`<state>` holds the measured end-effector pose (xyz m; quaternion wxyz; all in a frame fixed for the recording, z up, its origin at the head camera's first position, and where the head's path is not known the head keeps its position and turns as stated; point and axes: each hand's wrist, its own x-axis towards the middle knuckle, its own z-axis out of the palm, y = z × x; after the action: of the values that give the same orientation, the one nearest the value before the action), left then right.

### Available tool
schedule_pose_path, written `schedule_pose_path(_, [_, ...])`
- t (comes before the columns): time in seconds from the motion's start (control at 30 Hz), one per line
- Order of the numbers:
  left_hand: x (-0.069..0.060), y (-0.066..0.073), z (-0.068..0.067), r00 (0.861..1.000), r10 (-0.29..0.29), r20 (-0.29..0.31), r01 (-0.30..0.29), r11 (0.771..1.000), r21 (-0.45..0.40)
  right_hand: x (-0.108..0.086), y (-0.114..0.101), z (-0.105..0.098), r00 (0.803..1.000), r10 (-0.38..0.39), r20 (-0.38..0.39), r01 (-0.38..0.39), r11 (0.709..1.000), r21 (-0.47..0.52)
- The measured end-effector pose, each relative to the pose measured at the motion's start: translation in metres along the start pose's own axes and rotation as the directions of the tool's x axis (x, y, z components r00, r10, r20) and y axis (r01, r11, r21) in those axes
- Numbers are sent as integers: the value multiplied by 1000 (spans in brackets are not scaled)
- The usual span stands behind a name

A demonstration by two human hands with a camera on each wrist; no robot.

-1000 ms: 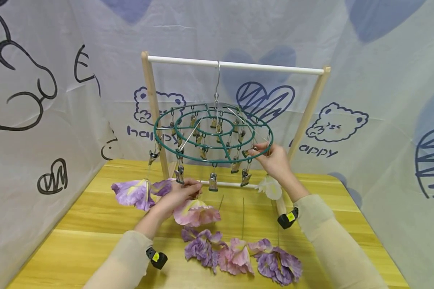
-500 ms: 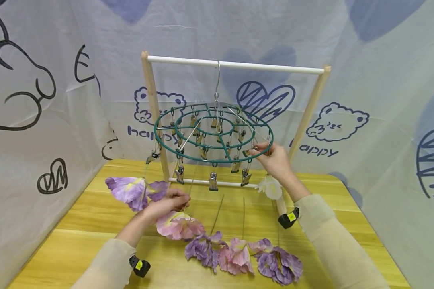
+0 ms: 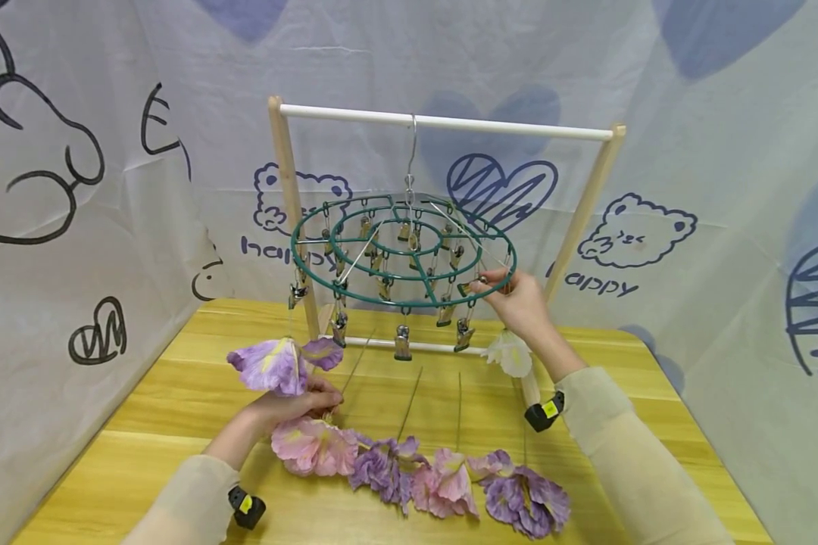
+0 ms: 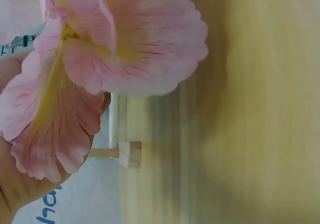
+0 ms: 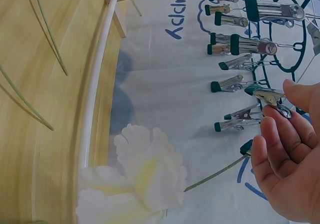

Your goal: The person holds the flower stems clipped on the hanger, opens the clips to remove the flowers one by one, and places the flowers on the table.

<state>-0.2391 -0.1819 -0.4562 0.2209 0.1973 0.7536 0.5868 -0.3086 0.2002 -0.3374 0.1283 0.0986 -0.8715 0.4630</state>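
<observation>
Low over the table's left side, my left hand [image 3: 293, 405] holds a pink artificial flower [image 3: 316, 446] by its stem. In the left wrist view the petals [image 4: 145, 49] hide most of the fingers. My right hand [image 3: 521, 303] pinches a metal clip [image 5: 270, 97] with dark green tips, at the right edge of a round green clip hanger [image 3: 409, 305]. A purple flower [image 3: 273, 367] hangs from a left clip, just above my left hand. Below my right hand a white flower [image 5: 150, 174] hangs by its stem from another clip.
The hanger hooks over the white bar [image 3: 518, 131] of a wooden stand [image 3: 589, 204]. Two purple flowers [image 3: 385, 473] and a pink one [image 3: 444, 484] lie on the wooden table [image 3: 627, 454], stems toward the stand. Patterned cloth [image 3: 716, 121] encloses the back and sides.
My left hand has moved left and down, toward me, with the pink flower. The hanging purple flower swung left and then back right. My right hand stays on its clip.
</observation>
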Motion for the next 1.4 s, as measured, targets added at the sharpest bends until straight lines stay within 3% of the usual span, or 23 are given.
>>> schedule_pose_path(0.1, [0,-9,-3,1000,-3,6,3,1000,-20,0,0,0,1000,2,-2,-2,1000,0])
schedule_pose_path(0.23, [2,-18,-4,1000,-8,-24,9,999,33,0,1,-1,1000,5,0,-5,1000,3])
schedule_pose_path(0.47, [7,-24,6,993,-72,-97,81,992,97,0,1,0,1000,-4,5,4,1000,4])
schedule_pose_path(0.73, [8,-18,15,975,-98,-199,162,927,338,-1,0,-1,1000,-15,10,15,1000,15])
schedule_pose_path(1.03, [9,-14,21,973,-98,-210,163,932,323,-1,0,-3,1000,-6,10,5,1000,15])
schedule_pose_path(1.4, [7,-12,22,971,-65,-229,150,915,375,-1,2,-3,1000,-8,11,8,999,36])
